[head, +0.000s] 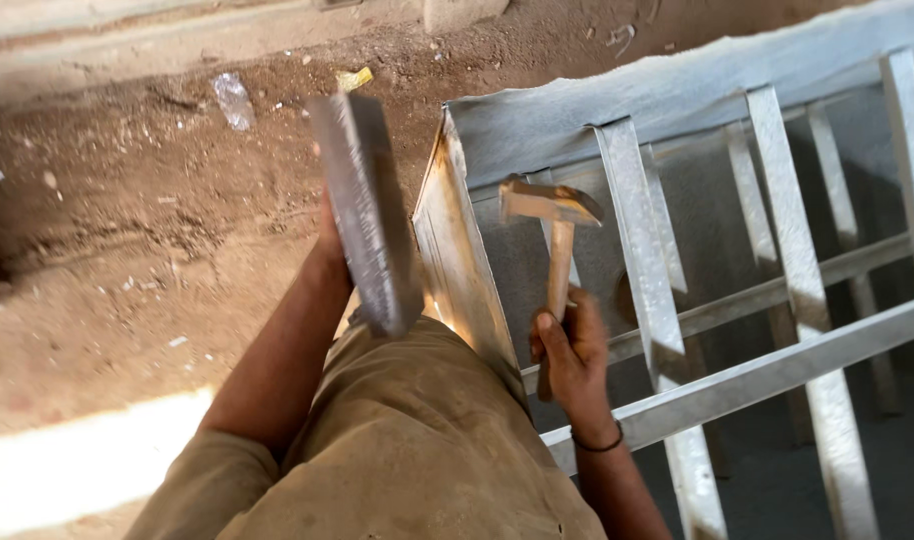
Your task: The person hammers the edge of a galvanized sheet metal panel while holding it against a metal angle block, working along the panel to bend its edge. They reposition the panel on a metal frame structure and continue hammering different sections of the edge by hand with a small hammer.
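Steel bar [365, 205], flat and stiff, looks heavy; the left hand [329, 250] sits behind its lower half, fingers hidden, so I cannot tell its grip. Right hand [569, 345] wraps tight around a wooden hammer [555, 240] low on the handle. A grey metal frame [677, 300] crowds the swing, with dirt floor [127, 250] beside it.
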